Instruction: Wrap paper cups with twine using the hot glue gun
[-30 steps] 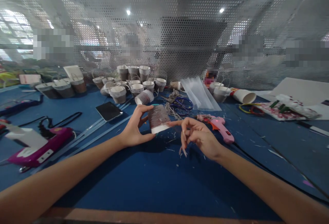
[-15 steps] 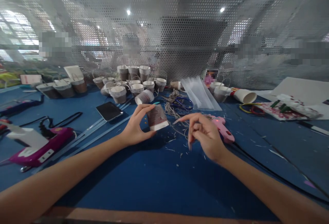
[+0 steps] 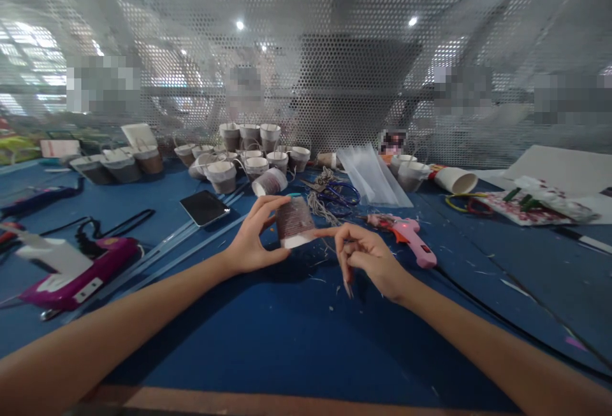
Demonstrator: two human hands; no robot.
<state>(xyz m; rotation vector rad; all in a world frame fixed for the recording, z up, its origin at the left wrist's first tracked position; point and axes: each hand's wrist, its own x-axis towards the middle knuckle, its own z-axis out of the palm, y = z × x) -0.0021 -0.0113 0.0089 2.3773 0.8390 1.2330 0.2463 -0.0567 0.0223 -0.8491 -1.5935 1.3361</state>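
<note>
My left hand (image 3: pixel 253 237) grips a small paper cup (image 3: pixel 295 222) between thumb and fingers, the cup tilted with its white rim toward me. Brown-grey cord is wound round the cup's side. My right hand (image 3: pixel 366 253) is just right of the cup, its index finger stretched out to the rim and the other fingers loosely bent, with nothing held. Beyond my right hand a pink glue gun (image 3: pixel 411 237) lies on the blue table. Behind the cup is a tangle of grey cord (image 3: pixel 322 202) beside blue-handled scissors (image 3: pixel 347 193).
Many wrapped cups (image 3: pixel 222 176) stand at the back. A phone (image 3: pixel 205 207) and clear glue sticks (image 3: pixel 167 247) lie left of centre, a purple power strip (image 3: pixel 90 276) further left. Plastic sheets (image 3: pixel 375 177) lie behind; a black cable (image 3: pixel 482 314) runs right.
My right hand has moved left and slightly down, bringing its index finger to the cup's rim and uncovering more of the glue gun. The cup has turned slightly in my left hand.
</note>
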